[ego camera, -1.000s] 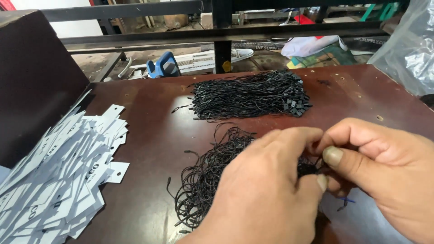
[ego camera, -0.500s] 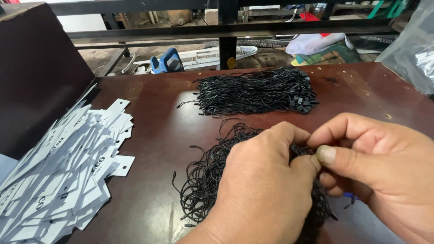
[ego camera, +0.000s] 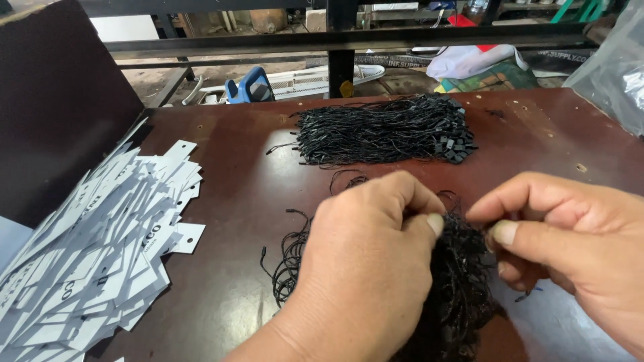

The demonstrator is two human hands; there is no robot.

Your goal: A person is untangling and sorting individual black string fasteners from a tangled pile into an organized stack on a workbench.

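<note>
Hands take up the lower half of the head view and hide much of what they work on. The left hand (ego camera: 365,268) is curled over a tangled bunch of black cords (ego camera: 456,281), its thumb pressed to the top of the bunch; the fingers beneath are out of sight, so how much cord it grips is hard to tell. The right hand (ego camera: 570,248) comes in from the right, cut off by the frame edge, with thumb and forefinger narrowed to a pinch at the bunch's upper edge; whether a single cord sits between them cannot be made out. The bunch runs off the bottom of the frame.

Compared with half a second ago, the two hands have drawn slightly apart, so a gap now shows between them where they were nearly touching, and more loose loops lie exposed to the left of the bunch.

A neater bundle of black cords (ego camera: 386,131) lies farther back on the dark brown table (ego camera: 241,181), well apart from the hands. A heap of white paper tags (ego camera: 100,248) spreads along the table's left edge and spills past the frame. Bare tabletop lies open between tags and cords. A clear plastic bag (ego camera: 614,64) sits at the right rear corner.
</note>
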